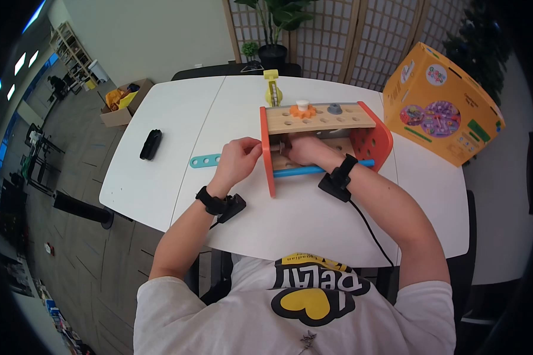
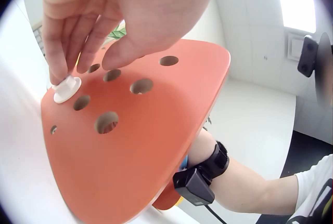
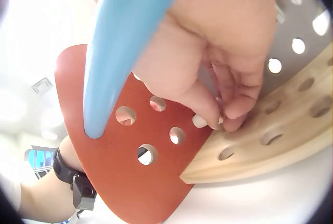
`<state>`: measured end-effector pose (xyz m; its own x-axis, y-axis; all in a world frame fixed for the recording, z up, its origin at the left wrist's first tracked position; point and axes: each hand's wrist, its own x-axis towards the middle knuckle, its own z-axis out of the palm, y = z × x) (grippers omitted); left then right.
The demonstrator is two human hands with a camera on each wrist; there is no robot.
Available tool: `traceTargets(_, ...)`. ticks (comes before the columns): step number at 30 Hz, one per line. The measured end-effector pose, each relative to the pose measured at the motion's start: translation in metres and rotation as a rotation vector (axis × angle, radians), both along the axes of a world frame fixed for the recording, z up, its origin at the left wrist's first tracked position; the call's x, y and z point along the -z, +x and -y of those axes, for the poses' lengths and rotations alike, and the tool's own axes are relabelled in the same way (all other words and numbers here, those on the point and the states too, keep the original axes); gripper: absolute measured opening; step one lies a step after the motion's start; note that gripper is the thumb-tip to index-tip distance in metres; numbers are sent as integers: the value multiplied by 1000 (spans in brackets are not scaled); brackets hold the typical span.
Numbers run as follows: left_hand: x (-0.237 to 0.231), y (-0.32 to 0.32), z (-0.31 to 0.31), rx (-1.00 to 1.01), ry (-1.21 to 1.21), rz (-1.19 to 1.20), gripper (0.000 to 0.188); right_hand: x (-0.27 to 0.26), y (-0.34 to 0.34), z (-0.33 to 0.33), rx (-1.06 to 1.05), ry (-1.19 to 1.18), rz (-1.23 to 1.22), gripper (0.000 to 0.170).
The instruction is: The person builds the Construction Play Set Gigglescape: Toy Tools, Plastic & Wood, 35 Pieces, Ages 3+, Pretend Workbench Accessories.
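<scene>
A toy workbench with red-orange side panels (image 1: 267, 154) and a perforated wooden top (image 1: 320, 118) stands on the table. Outside its left panel is my left hand (image 1: 238, 163), fingertips at the round head of a white toy bolt (image 2: 67, 90) seated in a hole; the thumb stays apart from it. My right hand (image 1: 305, 149) reaches inside, under the top. In the right wrist view, the bolt's white shaft (image 3: 200, 121) pokes through the panel, and my right thumb and fingers pinch at its end. The fingers mostly hide what they grip. A blue rod (image 1: 299, 171) crosses the workbench's front.
An orange gear (image 1: 302, 112) under a white cap and a grey piece (image 1: 334, 109) sit on top. A teal strip with holes (image 1: 205, 161) lies left, a black case (image 1: 151, 145) farther left. A yellow toy (image 1: 272, 89) stands behind; a large yellow box (image 1: 438, 106) stands right.
</scene>
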<state>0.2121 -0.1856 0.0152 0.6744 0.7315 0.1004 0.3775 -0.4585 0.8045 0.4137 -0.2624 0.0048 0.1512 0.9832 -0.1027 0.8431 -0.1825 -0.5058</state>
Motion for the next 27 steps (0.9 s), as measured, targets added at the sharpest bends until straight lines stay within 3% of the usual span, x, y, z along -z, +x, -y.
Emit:
traceTargets(5, 3, 0, -1, 1, -9, 19, 31, -3, -1, -4, -60, -69, 83, 25)
traceTargets(11, 1, -1, -1, 5, -15, 17, 31, -19, -8, 10, 21, -13, -35, 26)
traceTargets(20, 4, 0, -3, 10, -13, 18, 32, 0, 2, -4, -40, -66, 64, 29)
traceTargets(27, -1, 0, -4, 4, -26, -25, 31, -17, -4, 7, 54, -21, -74, 27)
